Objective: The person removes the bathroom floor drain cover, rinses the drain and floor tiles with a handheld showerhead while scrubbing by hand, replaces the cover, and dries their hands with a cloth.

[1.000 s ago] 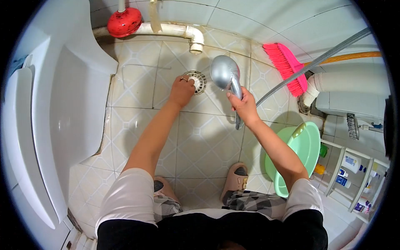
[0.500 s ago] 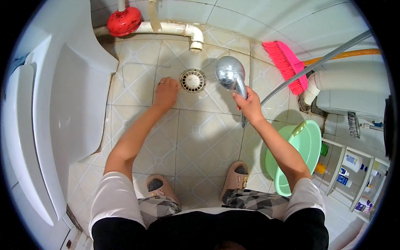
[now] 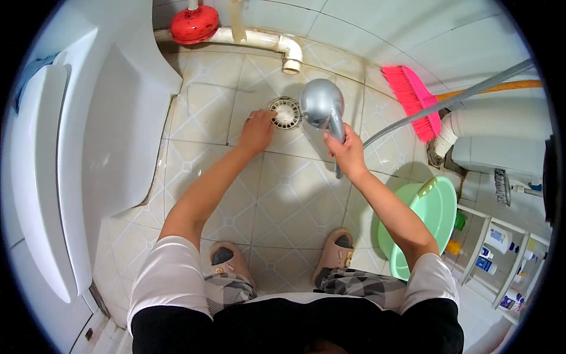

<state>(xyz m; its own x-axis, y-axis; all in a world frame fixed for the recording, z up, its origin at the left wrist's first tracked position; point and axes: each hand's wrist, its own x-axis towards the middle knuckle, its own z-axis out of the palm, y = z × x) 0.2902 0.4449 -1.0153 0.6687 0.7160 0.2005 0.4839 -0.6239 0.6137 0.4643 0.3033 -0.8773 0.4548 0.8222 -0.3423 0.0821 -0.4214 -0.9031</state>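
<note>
In the head view my right hand (image 3: 346, 154) is closed around the handle of a silver shower head (image 3: 322, 101). Its round back faces up, and it hangs just right of the floor drain (image 3: 286, 121). A grey hose (image 3: 407, 120) runs from its side toward the upper right. My left hand (image 3: 257, 131), with a ring on one finger, reaches to the drain's left edge. Its fingertips touch the slotted grate, and nothing shows in that hand. The middle of the grate looks white and wet.
Left stands a white ceramic fixture (image 3: 127, 112). Behind the drain are a white pipe (image 3: 253, 39) and a red plunger (image 3: 194, 25). To the right are a pink broom (image 3: 415, 103), a green basin (image 3: 439, 206) and a shelf with bottles (image 3: 510, 253).
My left hand has moved right, from beside the drain onto its edge. The shower head has turned, showing more of its smooth back. The view has shifted slightly.
</note>
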